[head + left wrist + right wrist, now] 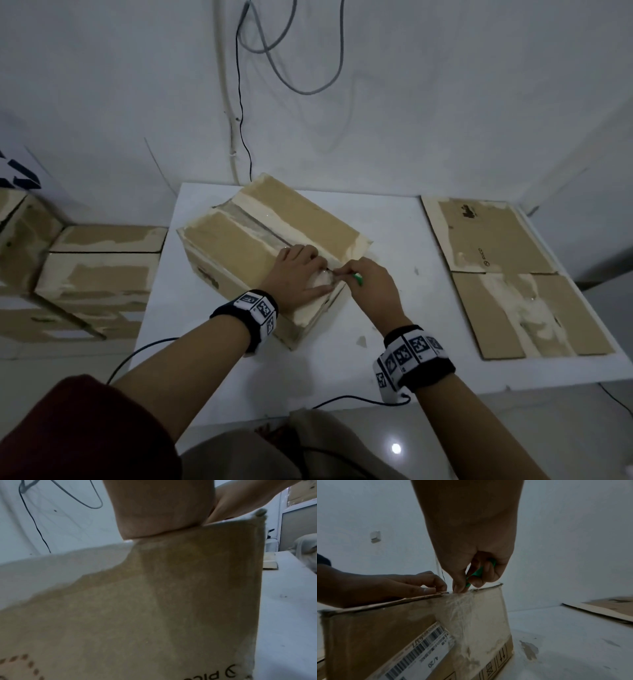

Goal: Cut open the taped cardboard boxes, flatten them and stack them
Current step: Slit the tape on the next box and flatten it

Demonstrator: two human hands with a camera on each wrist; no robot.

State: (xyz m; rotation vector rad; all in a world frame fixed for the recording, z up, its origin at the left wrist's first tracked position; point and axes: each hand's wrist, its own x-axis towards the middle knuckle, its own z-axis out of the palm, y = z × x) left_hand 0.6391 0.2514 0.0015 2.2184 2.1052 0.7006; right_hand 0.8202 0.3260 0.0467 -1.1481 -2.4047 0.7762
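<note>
A taped cardboard box lies slantwise on the white table, with clear tape along its top seam. My left hand presses on the near end of the box top, fingers bent, beside the seam. My right hand grips a green-handled cutter, whose tip meets the seam at the near top edge. In the right wrist view the cutter sits between thumb and fingers above the taped end face of the box, with the left hand just left of it. The left wrist view is filled by the box side.
A flattened box lies on the table's right side. More taped boxes are stacked to the left of the table. Cables hang on the wall behind, and thin wires run from both wristbands over the table's near edge.
</note>
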